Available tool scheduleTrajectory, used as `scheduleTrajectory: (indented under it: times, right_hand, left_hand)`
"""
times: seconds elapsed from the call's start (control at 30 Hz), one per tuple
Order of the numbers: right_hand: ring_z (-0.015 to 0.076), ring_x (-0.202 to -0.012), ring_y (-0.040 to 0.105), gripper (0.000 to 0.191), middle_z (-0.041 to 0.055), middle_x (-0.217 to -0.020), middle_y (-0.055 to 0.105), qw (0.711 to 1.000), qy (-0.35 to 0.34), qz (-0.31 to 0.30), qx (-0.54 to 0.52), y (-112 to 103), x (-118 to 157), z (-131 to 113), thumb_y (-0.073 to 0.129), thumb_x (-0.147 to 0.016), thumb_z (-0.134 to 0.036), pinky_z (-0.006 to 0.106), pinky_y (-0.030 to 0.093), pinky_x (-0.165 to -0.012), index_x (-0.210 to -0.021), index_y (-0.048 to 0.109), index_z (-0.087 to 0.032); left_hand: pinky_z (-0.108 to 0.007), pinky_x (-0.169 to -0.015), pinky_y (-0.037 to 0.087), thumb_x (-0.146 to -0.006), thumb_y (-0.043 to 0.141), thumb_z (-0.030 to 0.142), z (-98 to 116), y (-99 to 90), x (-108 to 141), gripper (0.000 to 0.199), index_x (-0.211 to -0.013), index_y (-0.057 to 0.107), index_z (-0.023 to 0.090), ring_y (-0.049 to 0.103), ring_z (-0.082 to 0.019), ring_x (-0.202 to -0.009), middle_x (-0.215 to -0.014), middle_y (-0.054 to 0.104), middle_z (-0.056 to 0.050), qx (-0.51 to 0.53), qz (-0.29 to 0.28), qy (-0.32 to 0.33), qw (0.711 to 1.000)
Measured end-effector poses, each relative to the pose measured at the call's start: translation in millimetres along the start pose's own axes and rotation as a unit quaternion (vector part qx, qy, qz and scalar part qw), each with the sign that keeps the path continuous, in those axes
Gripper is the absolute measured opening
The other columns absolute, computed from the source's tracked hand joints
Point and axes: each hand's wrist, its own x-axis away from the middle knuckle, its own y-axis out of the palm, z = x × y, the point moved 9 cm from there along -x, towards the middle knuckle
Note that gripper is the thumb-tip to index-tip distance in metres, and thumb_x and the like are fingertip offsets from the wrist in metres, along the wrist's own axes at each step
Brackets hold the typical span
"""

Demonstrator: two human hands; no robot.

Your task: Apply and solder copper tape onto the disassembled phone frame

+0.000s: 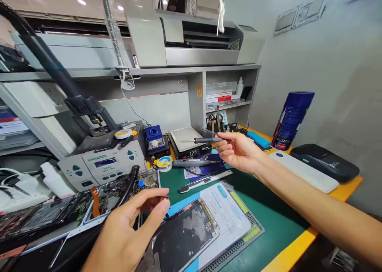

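our right hand pinches the soldering iron, tip pointing left; our left hand, nearer the opened phone, clamps tweezers.

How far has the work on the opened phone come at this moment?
Done: the opened phone lies on the green mat with its inside exposed. In hand: the right hand holds a soldering iron above the bench, and the left hand pinches tweezers. Left: neither tool touches the phone yet.
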Motion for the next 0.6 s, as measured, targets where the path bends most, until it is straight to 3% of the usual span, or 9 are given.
scheduleTrajectory:
  times: [0.2, 0.4, 0.5, 0.6]
  right_hand:
    - [0.0134, -0.073, 0.064, 0.021, 0.0044, -0.099, 0.065, 0.998, 0.062, 0.011, -0.017, -28, -7, 26, 0.058, -0.095, -0.027, 0.027, 0.056, -0.06, -0.111, 0.06, -0.014]
    - [0.0063, -0.052, 0.054, 0.013, -0.0021, -0.078, 0.061, 0.997, 0.075, 0.006, -0.017, -31, -9, 35, 0.057, -0.096, -0.025, 0.017, 0.046, -0.044, -0.098, 0.061, -0.012]
    - [0.0053, -0.048, 0.052, 0.011, -0.0041, -0.067, 0.056, 0.998, 0.065, -0.009, -0.01, -22, -1, 30, 0.056, -0.096, -0.015, 0.015, 0.045, -0.042, -0.085, 0.058, -0.012]
    - [0.0058, -0.045, 0.05, 0.022, -0.0034, -0.059, 0.05, 0.999, 0.031, -0.021, -0.009, -13, 4, 18, 0.048, -0.098, -0.012, 0.013, 0.045, -0.04, -0.076, 0.053, -0.015]
  left_hand:
    - [-0.019, -0.056, 0.054, -0.073, 0.07, 0.051, 17, 8.8, -3, 0.025, -0.087, 0.076, 0.031, 0.071, -0.018, -0.065, -0.078, 0.075, -0.001, -0.062, 0.022, 0.081, 0.995]
    - [-0.017, -0.055, 0.05, -0.078, 0.068, 0.046, 39, 25.7, -7, 0.015, -0.076, 0.071, 0.031, 0.064, -0.013, -0.057, -0.068, 0.069, 0.003, -0.127, -0.002, 0.168, 0.977]
    - [-0.017, -0.062, 0.05, -0.082, 0.066, 0.041, 31, 29.9, -5, 0.01, -0.085, 0.068, 0.033, 0.064, -0.012, -0.064, -0.072, 0.067, 0.004, -0.161, -0.035, 0.189, 0.968]
    - [-0.017, -0.07, 0.05, -0.083, 0.065, 0.034, 15, 31.8, 1, 0.013, -0.096, 0.064, 0.033, 0.064, -0.013, -0.073, -0.077, 0.063, 0.003, -0.19, -0.059, 0.195, 0.961]
